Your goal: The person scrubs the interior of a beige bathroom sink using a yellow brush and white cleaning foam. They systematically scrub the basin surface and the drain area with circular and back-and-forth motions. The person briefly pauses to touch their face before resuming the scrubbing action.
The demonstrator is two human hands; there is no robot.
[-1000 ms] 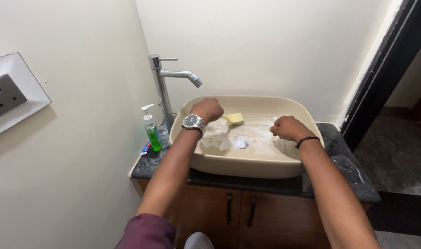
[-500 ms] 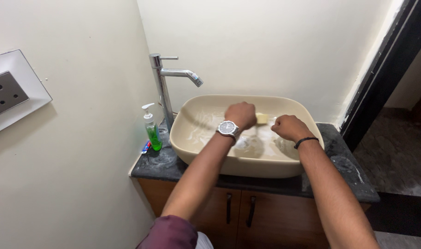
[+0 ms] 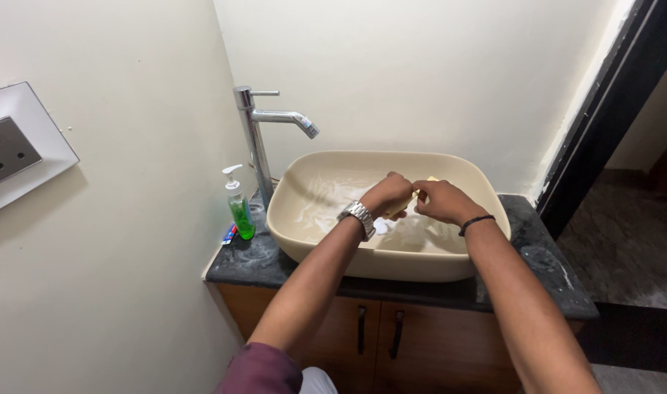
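Head view: small yellow scrub sponge (image 3: 415,194) pinched between left hand (image 3: 389,195) and right hand (image 3: 437,201), fingers of both closed on it, over soapy beige oval ceramic basin (image 3: 450,259). Judged light, soft, wet, slippery; best gripped across edges. Earlier held by left hand alone, right fisted apart.

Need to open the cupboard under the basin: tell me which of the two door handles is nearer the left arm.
The left-hand handle of the pair: it lies right beside the left forearm, while the other handle sits farther toward the right arm.

Yellow sponge (image 3: 419,192), mostly hidden, inside soapy beige basin (image 3: 304,219)
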